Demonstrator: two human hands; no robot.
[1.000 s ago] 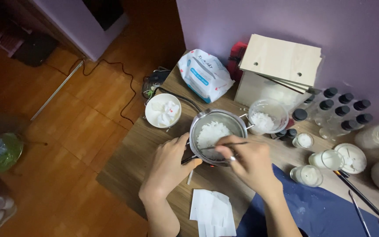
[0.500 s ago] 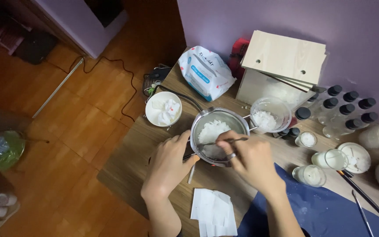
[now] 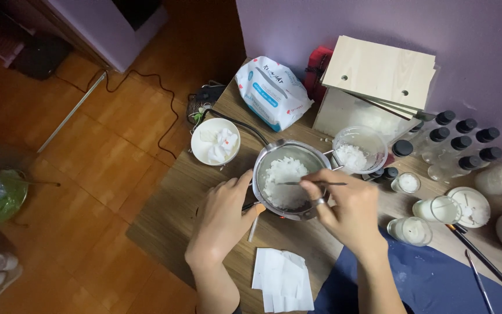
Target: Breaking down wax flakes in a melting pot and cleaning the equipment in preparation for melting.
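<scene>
Paper (image 3: 283, 282), white and folded, lies nearest you on the bench (image 3: 169, 215), with a blue cloth (image 3: 425, 279) to its right under your right forearm. Just beyond, your left hand (image 3: 223, 218) is curled shut around the dark handle (image 3: 251, 207) at the near left of the pot (image 3: 289, 179), thumb up against the rim. Your right hand (image 3: 347, 209) is pinched closed on a thin metal stirrer (image 3: 309, 184), which lies nearly level across the pot's mouth with its tip over the white flakes (image 3: 283, 174) inside.

The pot sits mid-bench, steel and stiff, and judging by its load it is light enough for one hand; the handle you already hold looks like the right place to take it, since the wall may be hot and would be smooth to grip. The flakes are loose and will likely spill if you tip it. The stirrer is slim and probably slippery, so a fingertip pinch near its end suits it.

To the right stand glass jars (image 3: 409, 231) with white filling, fragile by the look of them. Farther off sit a white bowl (image 3: 215, 141) on the left, a clear tub (image 3: 359, 149) of flakes on the right, dark-capped bottles (image 3: 457, 142), a wipes pack (image 3: 269, 92) and a wooden box (image 3: 376, 81) against the wall.
</scene>
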